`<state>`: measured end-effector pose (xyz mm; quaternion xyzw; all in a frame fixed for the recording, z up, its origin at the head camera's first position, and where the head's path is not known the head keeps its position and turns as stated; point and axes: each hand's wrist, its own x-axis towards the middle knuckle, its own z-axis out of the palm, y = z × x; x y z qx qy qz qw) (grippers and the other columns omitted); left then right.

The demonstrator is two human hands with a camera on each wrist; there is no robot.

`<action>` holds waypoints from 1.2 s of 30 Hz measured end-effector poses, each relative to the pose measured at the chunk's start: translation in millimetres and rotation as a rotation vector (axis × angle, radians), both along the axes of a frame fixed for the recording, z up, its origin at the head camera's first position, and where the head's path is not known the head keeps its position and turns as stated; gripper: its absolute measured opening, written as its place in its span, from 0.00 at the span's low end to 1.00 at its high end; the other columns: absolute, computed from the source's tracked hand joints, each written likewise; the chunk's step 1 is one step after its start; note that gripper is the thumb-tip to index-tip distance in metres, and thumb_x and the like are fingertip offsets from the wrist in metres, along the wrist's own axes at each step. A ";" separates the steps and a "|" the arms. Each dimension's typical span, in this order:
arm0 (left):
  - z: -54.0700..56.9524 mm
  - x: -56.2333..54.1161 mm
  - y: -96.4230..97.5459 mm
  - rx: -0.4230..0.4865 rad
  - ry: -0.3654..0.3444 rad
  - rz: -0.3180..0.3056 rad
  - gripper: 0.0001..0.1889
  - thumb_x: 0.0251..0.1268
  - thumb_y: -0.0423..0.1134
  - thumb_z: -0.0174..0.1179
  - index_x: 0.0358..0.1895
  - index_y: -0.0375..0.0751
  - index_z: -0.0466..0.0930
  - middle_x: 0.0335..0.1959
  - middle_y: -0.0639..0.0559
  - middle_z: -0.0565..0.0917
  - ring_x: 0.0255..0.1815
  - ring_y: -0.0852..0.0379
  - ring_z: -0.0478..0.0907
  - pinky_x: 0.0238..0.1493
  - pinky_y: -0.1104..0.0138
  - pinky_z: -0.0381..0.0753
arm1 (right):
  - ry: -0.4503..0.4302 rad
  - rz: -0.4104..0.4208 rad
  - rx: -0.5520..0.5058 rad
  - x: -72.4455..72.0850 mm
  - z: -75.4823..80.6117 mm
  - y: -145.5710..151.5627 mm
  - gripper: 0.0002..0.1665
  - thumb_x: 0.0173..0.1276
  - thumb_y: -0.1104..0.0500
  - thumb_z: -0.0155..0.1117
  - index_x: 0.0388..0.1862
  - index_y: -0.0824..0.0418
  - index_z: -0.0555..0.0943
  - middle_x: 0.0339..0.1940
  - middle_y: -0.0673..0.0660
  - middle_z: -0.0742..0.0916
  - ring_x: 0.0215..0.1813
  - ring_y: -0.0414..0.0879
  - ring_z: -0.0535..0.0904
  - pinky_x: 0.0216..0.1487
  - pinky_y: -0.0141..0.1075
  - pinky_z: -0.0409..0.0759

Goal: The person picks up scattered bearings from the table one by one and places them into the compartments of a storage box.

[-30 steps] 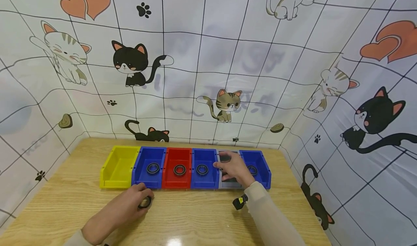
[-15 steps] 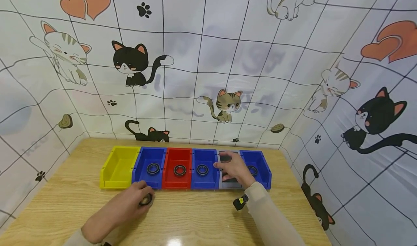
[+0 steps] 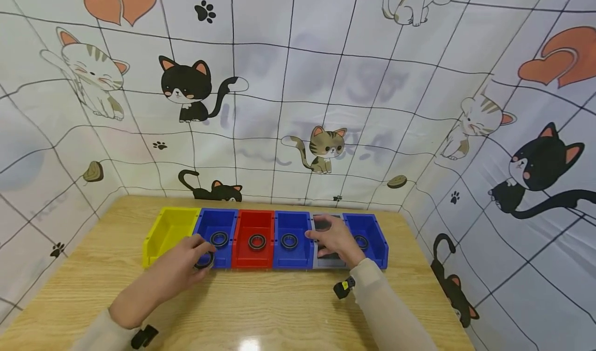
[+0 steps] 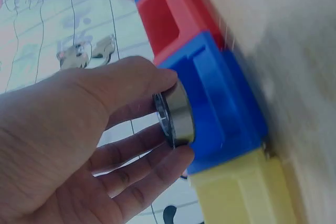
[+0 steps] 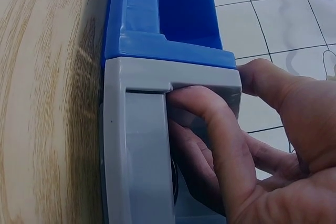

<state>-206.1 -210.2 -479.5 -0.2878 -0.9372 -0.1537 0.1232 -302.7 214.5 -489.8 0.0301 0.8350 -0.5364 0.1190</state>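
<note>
My left hand [image 3: 174,268] pinches a ball bearing [image 4: 182,116] between thumb and fingertips. In the head view it is over the front corner of the left blue bin [image 3: 222,263], beside the yellow bin [image 3: 163,263]. The bearing is tilted on edge, its metal outer ring showing in the left wrist view. My right hand [image 3: 337,240] grips the side wall of the grey bin [image 5: 147,161], one digit inside it and another at the seam with the blue bin [image 5: 173,48]. A dark curved edge shows inside the grey bin, mostly hidden by fingers.
Bearings lie in the left blue bin, red bin [image 3: 253,264], middle blue bin and far right blue bin [image 3: 379,253]. The bins stand side by side on a wooden table [image 3: 279,309]. Behind them hangs a cat-print sheet [image 3: 261,149].
My left hand has risen and moved forward with the bearing, from in front of the bins to over the left blue bin's front edge. My right hand has stayed put.
</note>
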 end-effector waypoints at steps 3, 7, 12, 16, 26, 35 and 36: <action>6.1 -7.4 -5.3 0.020 0.067 0.013 0.21 0.60 0.33 0.89 0.55 0.38 0.93 0.47 0.48 0.88 0.42 0.58 0.82 0.42 0.64 0.93 | 0.002 -0.006 0.002 -0.7 0.8 0.9 0.43 0.76 0.52 0.86 0.86 0.51 0.79 0.68 0.66 0.92 0.55 0.55 0.95 0.38 0.47 0.98; 12.4 -15.5 -12.9 0.054 0.106 0.033 0.23 0.60 0.31 0.89 0.57 0.35 0.92 0.48 0.44 0.89 0.43 0.55 0.84 0.43 0.60 0.94 | 0.003 -0.003 0.003 -2.3 0.5 1.5 0.43 0.77 0.53 0.85 0.86 0.51 0.79 0.68 0.66 0.93 0.55 0.55 0.95 0.38 0.47 0.98; 13.5 -25.0 -25.7 0.065 0.123 0.089 0.24 0.61 0.30 0.88 0.59 0.33 0.91 0.49 0.41 0.88 0.44 0.52 0.85 0.43 0.56 0.93 | -0.001 -0.007 0.001 -2.2 0.5 1.9 0.42 0.77 0.53 0.85 0.86 0.50 0.79 0.68 0.66 0.93 0.54 0.54 0.95 0.38 0.48 0.98; 11.6 -31.9 -37.5 0.070 0.113 0.167 0.24 0.63 0.30 0.86 0.60 0.29 0.89 0.50 0.36 0.88 0.43 0.46 0.87 0.42 0.52 0.93 | -0.006 -0.011 -0.008 -1.1 0.9 1.8 0.43 0.77 0.53 0.85 0.87 0.51 0.79 0.68 0.67 0.93 0.55 0.55 0.95 0.39 0.49 0.99; -1.4 -44.1 -57.4 0.091 0.062 0.269 0.23 0.68 0.29 0.81 0.63 0.24 0.86 0.53 0.25 0.87 0.49 0.31 0.87 0.50 0.39 0.95 | 0.018 0.005 0.000 0.1 -1.0 0.2 0.43 0.77 0.53 0.85 0.87 0.51 0.79 0.64 0.65 0.94 0.51 0.53 0.94 0.37 0.48 0.98; -28.1 -54.8 -61.1 -0.010 0.027 0.285 0.21 0.71 0.26 0.79 0.64 0.27 0.86 0.56 0.27 0.86 0.53 0.28 0.86 0.51 0.37 0.95 | 0.020 0.001 0.020 1.2 -1.0 -2.1 0.42 0.77 0.53 0.85 0.86 0.51 0.80 0.67 0.65 0.94 0.53 0.54 0.94 0.35 0.46 0.98; -30.0 -56.0 -60.1 -0.015 0.029 0.283 0.20 0.71 0.26 0.78 0.63 0.28 0.86 0.56 0.28 0.86 0.54 0.29 0.86 0.50 0.37 0.95 | 0.020 0.000 0.019 1.2 -0.9 -2.0 0.42 0.77 0.53 0.85 0.86 0.51 0.80 0.67 0.66 0.93 0.54 0.54 0.94 0.35 0.46 0.98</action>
